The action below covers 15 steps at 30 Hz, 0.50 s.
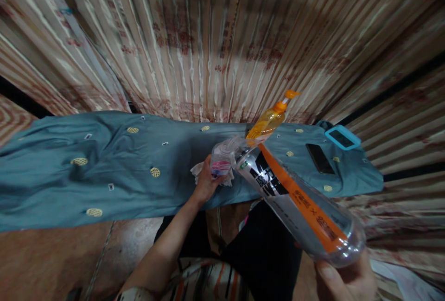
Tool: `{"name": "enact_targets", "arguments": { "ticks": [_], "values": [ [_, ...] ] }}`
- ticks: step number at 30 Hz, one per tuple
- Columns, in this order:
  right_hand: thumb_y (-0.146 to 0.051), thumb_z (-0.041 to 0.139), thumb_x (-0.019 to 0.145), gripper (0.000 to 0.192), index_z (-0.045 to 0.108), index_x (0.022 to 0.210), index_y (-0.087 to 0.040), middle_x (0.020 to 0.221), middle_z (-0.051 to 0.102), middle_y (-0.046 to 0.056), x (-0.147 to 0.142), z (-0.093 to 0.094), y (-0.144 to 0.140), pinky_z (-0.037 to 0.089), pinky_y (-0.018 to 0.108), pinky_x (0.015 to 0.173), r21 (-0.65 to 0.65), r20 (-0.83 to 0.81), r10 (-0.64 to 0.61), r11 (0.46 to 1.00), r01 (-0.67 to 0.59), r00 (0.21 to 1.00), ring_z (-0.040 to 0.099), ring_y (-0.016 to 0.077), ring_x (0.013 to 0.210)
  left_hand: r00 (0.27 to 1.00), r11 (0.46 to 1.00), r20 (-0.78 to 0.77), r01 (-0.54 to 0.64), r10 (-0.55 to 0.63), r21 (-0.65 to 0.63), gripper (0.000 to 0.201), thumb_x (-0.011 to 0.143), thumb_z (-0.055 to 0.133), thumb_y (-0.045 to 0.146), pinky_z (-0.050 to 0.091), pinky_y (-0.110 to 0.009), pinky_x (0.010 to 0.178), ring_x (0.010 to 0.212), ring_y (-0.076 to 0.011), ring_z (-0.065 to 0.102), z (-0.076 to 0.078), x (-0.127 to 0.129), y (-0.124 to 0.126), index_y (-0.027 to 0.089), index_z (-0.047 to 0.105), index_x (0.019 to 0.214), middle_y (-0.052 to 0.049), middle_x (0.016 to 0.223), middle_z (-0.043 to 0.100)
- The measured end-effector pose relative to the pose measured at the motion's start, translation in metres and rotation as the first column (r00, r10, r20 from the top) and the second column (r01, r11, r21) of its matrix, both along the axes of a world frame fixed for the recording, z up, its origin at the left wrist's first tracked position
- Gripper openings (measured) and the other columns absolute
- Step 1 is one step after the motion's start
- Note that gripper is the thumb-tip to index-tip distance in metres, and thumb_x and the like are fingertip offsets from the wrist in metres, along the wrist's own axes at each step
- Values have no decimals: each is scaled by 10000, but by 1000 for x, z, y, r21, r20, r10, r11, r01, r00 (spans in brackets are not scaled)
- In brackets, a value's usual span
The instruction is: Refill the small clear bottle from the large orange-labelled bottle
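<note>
Gripping a small clear bottle [220, 162], the left hand [205, 183] is over the cloth-covered worktop [121, 162]; an orange pump bottle [267, 124] stands behind; a large labelled bottle [299, 203] tilts mouth-first toward the small one, base gripped by the right hand [347, 282].

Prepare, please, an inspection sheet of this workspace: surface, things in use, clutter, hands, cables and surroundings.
Surface: teal patterned cloth, wrinkled at the left.
Things in use: large clear bottle, tilted, neck toward the small clear container; contact unclear.
Clutter: orange pump bottle, black phone and blue-framed device on the cloth; crumpled white material by the left hand.
Hands: left hand holds the small clear container; right hand holds the large clear bottle's base.
Cables: nothing seen.
Surroundings: pleated curtain behind; floor below.
</note>
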State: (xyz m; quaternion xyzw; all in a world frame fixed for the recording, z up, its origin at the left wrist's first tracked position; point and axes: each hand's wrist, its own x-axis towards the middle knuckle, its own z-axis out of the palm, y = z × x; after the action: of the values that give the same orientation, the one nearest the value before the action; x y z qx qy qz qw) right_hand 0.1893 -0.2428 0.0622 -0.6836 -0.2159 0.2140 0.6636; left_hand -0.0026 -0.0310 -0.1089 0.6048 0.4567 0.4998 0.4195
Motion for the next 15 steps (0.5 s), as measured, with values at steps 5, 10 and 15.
{"name": "enact_targets", "arguments": {
  "ticks": [5,10,15],
  "values": [
    [-581,1024,492,1110,601,1426,-157,1497,622,212,-5,4,2,194,734,1285,-4,2,4,1000,-4,1000,438,553,1500,1000,1000,3,2,-2,1,782,776,904,274,518,-541,1170,1284,-337,694,0,0,0,227,522,1456,-144,1396,701],
    [-597,1020,517,1117,575,1449,-170,1556,579,216,-4,3,2,197,760,1279,7,-13,28,1000,-28,1000,413,570,1520,1000,1000,-9,6,-6,11,786,772,904,278,503,-536,1188,1322,-344,677,-4,0,1,228,529,1461,-148,1425,686],
    [-629,1010,522,1126,559,1449,-176,1555,546,239,-3,3,0,223,761,1260,-7,-9,53,999,-53,999,422,571,1502,1000,1000,-17,-14,14,18,820,782,899,301,500,-526,1192,1329,-331,665,-7,1,2,249,508,1502,-132,1427,680]
  ]
}}
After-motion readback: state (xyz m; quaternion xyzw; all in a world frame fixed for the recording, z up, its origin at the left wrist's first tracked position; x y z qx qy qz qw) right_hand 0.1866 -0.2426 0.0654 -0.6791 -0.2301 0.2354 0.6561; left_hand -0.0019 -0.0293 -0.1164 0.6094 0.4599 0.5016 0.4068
